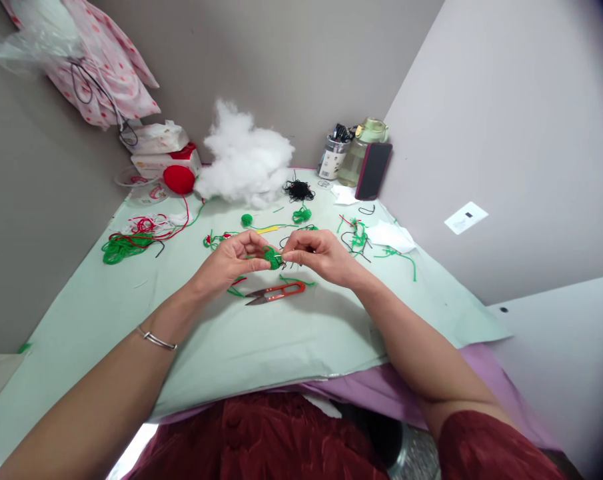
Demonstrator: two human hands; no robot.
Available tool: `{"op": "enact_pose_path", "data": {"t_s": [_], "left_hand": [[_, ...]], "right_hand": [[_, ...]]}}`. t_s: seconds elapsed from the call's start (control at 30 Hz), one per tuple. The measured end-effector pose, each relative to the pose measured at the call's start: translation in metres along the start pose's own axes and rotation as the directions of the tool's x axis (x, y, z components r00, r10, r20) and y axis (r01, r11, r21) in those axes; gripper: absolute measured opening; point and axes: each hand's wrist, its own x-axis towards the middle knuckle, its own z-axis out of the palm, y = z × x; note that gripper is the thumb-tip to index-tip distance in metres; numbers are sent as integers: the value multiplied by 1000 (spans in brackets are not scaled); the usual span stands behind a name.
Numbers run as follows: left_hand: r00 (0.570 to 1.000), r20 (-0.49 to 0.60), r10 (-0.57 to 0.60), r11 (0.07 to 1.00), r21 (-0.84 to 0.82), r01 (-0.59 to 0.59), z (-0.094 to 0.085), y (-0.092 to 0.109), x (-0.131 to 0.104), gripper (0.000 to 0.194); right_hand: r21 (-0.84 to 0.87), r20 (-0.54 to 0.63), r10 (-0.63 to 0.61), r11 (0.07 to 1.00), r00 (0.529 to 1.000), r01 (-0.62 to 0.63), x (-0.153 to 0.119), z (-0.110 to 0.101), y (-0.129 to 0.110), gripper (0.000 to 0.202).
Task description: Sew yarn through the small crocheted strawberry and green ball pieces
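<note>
Near the middle of the view, my left hand (236, 257) pinches a small green crocheted piece (272, 258) between thumb and fingers. My right hand (321, 255) meets it from the right, thumb and forefinger closed on a thin, light-coloured needle (280, 255) that touches the green piece. Which kind of needle it is cannot be made out. Just below the hands lie snips with an orange handle (294, 289), their blades pointing left. A small green ball (246, 220) and a green yarn bundle (302, 214) rest behind the hands.
White stuffing (248, 160) is heaped at the back, beside a red yarn ball (179, 179). Green yarn (126, 248) lies at the left, black yarn (300, 190) at the back. A phone (374, 172) leans against a bottle (352, 163) near a pen cup (332, 159). Thread scraps (358, 237) lie right.
</note>
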Motion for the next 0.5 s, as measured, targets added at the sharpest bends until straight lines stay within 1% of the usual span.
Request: {"op": "enact_pose_path", "data": {"t_s": [0.17, 0.3, 0.37, 0.5], "left_hand": [[998, -57, 3, 1000, -19, -4, -1, -6, 3, 26], [997, -78, 14, 1000, -23, -16, 2, -4, 3, 28], [995, -95, 21, 1000, -8, -22, 4, 0, 3, 29], [992, -121, 35, 999, 18, -33, 6, 8, 1, 28]], "right_hand": [[-102, -102, 2, 995, 995, -12, 1, 13, 3, 25], [-89, -80, 4, 996, 997, -11, 1, 9, 4, 22], [-97, -81, -33, 995, 996, 25, 1, 2, 4, 19], [-167, -126, -155, 977, 980, 133, -1, -6, 6, 16]]}}
